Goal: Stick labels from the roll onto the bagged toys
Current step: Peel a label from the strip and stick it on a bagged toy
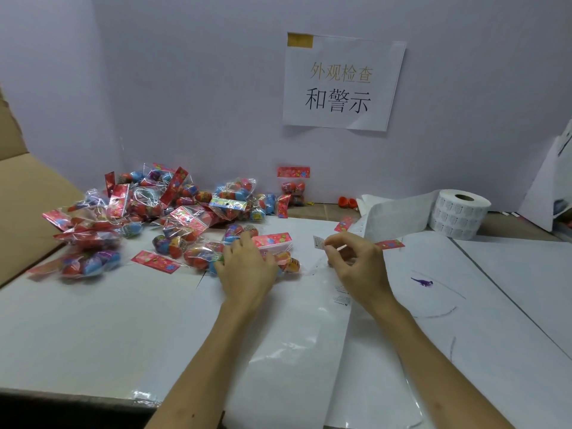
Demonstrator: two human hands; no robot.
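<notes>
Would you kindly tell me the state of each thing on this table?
left hand: open, resting on bagged toy
bagged toy: flat under left hand
right hand: pinching the label
label: peeled off, not yet stuck
label roll: standing on end, strip unwound
pile of bagged toys: heaped

White label roll (461, 215) stands far right, its strip trailing left; clear bags (154, 212) of colourful egg toys heap far left; one label (318, 242) is raised.
</notes>
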